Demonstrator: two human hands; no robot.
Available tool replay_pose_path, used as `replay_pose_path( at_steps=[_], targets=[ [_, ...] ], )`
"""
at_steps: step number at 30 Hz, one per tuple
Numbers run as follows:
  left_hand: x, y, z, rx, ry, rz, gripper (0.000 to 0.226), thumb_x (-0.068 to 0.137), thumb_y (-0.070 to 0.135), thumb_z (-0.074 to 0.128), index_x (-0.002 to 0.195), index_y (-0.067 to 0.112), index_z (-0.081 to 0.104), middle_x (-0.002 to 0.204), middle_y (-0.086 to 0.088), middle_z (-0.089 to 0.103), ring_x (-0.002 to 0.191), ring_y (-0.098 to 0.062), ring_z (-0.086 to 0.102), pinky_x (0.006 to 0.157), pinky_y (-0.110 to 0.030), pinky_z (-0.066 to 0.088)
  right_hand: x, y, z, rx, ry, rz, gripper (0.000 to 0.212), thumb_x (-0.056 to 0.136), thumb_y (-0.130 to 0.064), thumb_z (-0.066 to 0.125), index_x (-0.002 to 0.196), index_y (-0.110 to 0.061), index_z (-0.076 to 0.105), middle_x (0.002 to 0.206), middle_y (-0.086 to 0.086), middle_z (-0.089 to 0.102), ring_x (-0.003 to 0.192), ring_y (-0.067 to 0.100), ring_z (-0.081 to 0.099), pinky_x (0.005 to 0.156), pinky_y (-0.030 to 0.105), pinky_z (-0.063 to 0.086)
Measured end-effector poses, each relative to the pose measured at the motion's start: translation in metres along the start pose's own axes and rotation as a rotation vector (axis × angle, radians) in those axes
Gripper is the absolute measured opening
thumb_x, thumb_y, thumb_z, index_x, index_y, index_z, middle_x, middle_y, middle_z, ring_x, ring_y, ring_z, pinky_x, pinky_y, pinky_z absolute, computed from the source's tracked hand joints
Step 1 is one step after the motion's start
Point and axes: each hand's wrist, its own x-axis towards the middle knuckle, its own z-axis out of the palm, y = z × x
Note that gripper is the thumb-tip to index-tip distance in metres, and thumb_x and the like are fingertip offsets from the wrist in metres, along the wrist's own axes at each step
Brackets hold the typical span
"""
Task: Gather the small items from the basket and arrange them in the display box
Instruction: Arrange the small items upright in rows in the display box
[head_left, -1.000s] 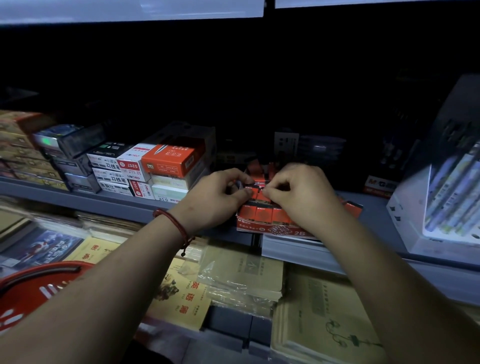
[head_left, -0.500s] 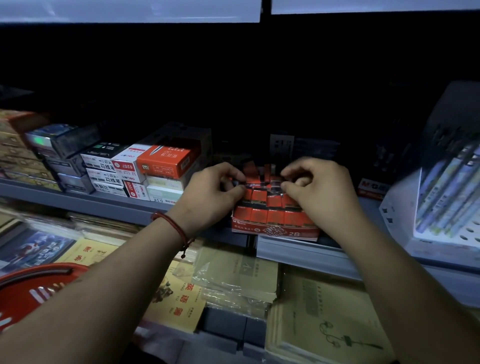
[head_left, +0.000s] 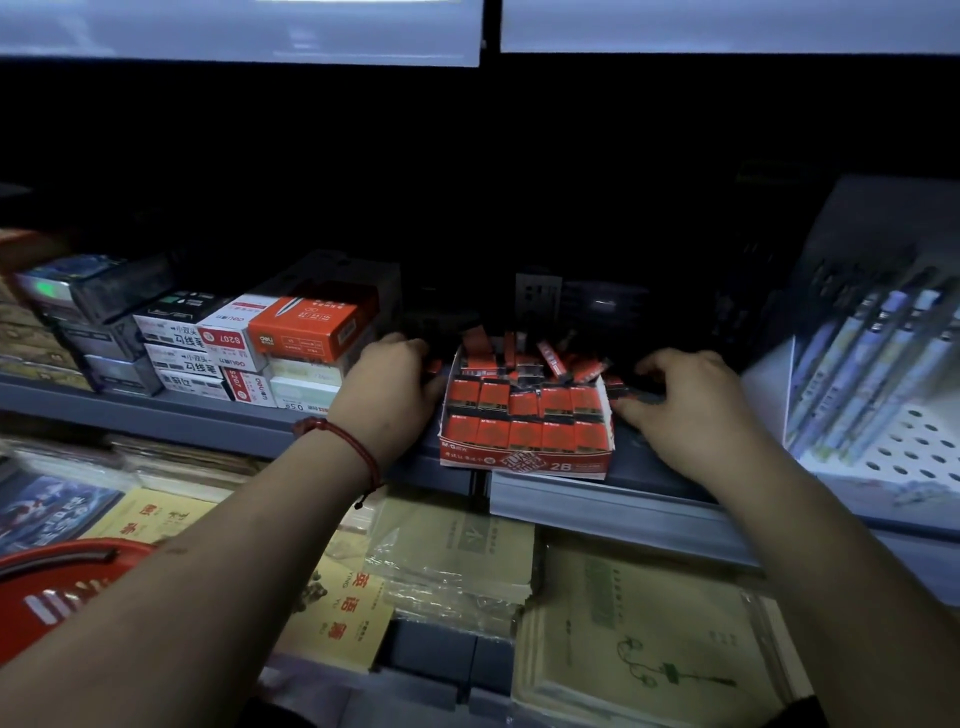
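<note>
Head view: display box (head_left: 524, 457) mid-frame on the shelf edge (head_left: 597, 506), small red packs (head_left: 524, 410) in rows inside, loose ones piled at its back. Left hand (head_left: 387, 389) curled against the box's left wall; whether it holds anything can't be told. Right hand (head_left: 680, 400) right of the box, fingers half-curled, grip unclear. Red basket (head_left: 47, 592) lower left. Stacked boxes (head_left: 249, 348) crowd the left; bare shelf to the right.

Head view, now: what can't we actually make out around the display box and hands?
- Left hand fingertips: curled past the display box into shadow; any item held is hidden.
- Right hand fingertips: over small dark pieces, motion-blurred; grasp unclear.
- Back rows of small items: jumbled, dim; count unreadable.
- Red basket: cut by the left edge, covered by the left forearm; contents unseen.
- Shelf back: too dark.
</note>
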Motion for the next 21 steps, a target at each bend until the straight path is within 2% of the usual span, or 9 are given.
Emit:
replay_pose_path(
  at_steps=[2, 5, 8, 10, 12, 14, 17, 21],
  targets=[
    [0.0, 0.0, 0.002, -0.017, 0.015, 0.024, 0.024, 0.096, 0.028, 0.063, 0.103, 0.006, 0.071, 0.105, -0.017, 0.067, 0.098, -0.034, 0.064, 0.08, -0.038, 0.05, -0.002, 0.004, -0.002, -0.022, -0.043, 0.033, 0.055, 0.09, -0.038, 0.072, 0.136, -0.012, 0.057, 0.134, 0.016, 0.048, 0.117, 0.032, 0.055, 0.089, 0.028, 0.039],
    [-0.001, -0.004, 0.003, -0.064, 0.063, 0.015, 0.02, 0.094, 0.026, 0.066, 0.102, 0.01, 0.073, 0.101, -0.015, 0.07, 0.095, -0.033, 0.066, 0.078, -0.036, 0.05, -0.005, 0.009, -0.007, -0.011, -0.082, 0.049, 0.063, 0.087, -0.045, 0.073, 0.138, -0.014, 0.056, 0.137, 0.014, 0.049, 0.121, 0.03, 0.053, 0.086, 0.024, 0.034],
    [-0.001, -0.01, 0.004, -0.07, 0.067, 0.011, 0.023, 0.091, 0.029, 0.068, 0.1, 0.009, 0.072, 0.097, -0.016, 0.071, 0.093, -0.033, 0.067, 0.078, -0.036, 0.052, -0.008, 0.013, -0.013, 0.011, -0.117, 0.062, 0.068, 0.079, -0.044, 0.08, 0.136, -0.015, 0.058, 0.138, 0.011, 0.049, 0.122, 0.027, 0.052, 0.088, 0.022, 0.033],
    [-0.002, -0.011, 0.003, -0.071, 0.068, 0.02, 0.021, 0.091, 0.029, 0.068, 0.095, 0.009, 0.071, 0.093, -0.015, 0.068, 0.089, -0.033, 0.065, 0.073, -0.032, 0.047, -0.011, 0.013, -0.016, -0.006, -0.148, 0.063, 0.067, 0.076, -0.038, 0.084, 0.134, -0.013, 0.059, 0.136, 0.012, 0.05, 0.121, 0.027, 0.052, 0.088, 0.023, 0.034],
    [-0.003, -0.007, -0.003, -0.128, 0.133, -0.002, 0.022, 0.092, 0.031, 0.067, 0.091, 0.01, 0.071, 0.089, -0.013, 0.065, 0.083, -0.028, 0.062, 0.07, -0.028, 0.04, -0.012, 0.014, -0.017, 0.013, -0.169, 0.065, 0.062, 0.076, -0.027, 0.083, 0.131, -0.012, 0.06, 0.13, 0.011, 0.055, 0.117, 0.024, 0.054, 0.089, 0.023, 0.04],
    [-0.006, 0.001, -0.01, -0.242, 0.193, -0.043, 0.023, 0.092, 0.036, 0.067, 0.089, 0.014, 0.07, 0.085, -0.01, 0.067, 0.076, -0.024, 0.067, 0.065, -0.025, 0.044, -0.013, 0.014, -0.019, 0.064, -0.177, 0.077, 0.058, 0.077, -0.016, 0.078, 0.132, -0.012, 0.06, 0.116, 0.006, 0.062, 0.107, 0.02, 0.059, 0.088, 0.025, 0.046],
    [-0.016, 0.024, -0.02, -0.477, 0.18, -0.044, 0.016, 0.091, 0.035, 0.071, 0.097, 0.021, 0.07, 0.077, 0.004, 0.07, 0.06, -0.005, 0.068, 0.055, -0.014, 0.046, -0.013, 0.016, -0.019, 0.099, -0.141, 0.061, 0.062, 0.079, -0.011, 0.076, 0.137, -0.013, 0.056, 0.103, -0.001, 0.062, 0.098, 0.019, 0.062, 0.085, 0.024, 0.046],
    [-0.029, 0.05, -0.023, -0.578, 0.093, 0.056, 0.02, 0.084, 0.036, 0.079, 0.102, 0.029, 0.074, 0.085, 0.011, 0.071, 0.074, 0.004, 0.065, 0.065, -0.009, 0.047, -0.014, 0.016, -0.012, 0.17, -0.041, -0.029, 0.065, 0.078, -0.019, 0.084, 0.136, -0.016, 0.057, 0.107, -0.002, 0.065, 0.092, 0.015, 0.059, 0.083, 0.023, 0.042]
  ],
)
